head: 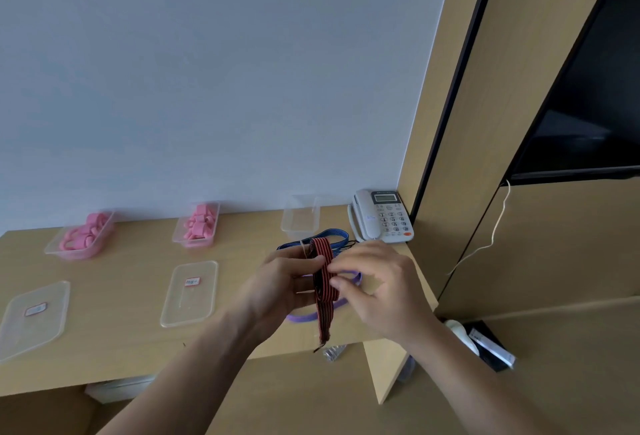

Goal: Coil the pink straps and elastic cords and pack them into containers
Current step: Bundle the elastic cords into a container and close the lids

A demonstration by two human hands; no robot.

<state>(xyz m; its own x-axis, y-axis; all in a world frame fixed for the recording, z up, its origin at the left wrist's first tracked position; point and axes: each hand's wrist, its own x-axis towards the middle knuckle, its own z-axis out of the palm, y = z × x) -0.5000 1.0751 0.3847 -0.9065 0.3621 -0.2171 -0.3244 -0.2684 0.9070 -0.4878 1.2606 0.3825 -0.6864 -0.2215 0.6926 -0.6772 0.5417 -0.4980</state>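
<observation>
Now red-black cord (325,270) between both hands' fingers (341,266)

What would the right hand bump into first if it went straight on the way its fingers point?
Its fingers point leftward, so the right hand would first meet the red-and-black striped cord, which its fingertips seem to pinch. Just behind that is the left hand holding the cord.

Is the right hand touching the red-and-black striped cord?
Touching. The head view shows the right hand pinching the red-and-black striped cord, which the left hand also holds.
</observation>
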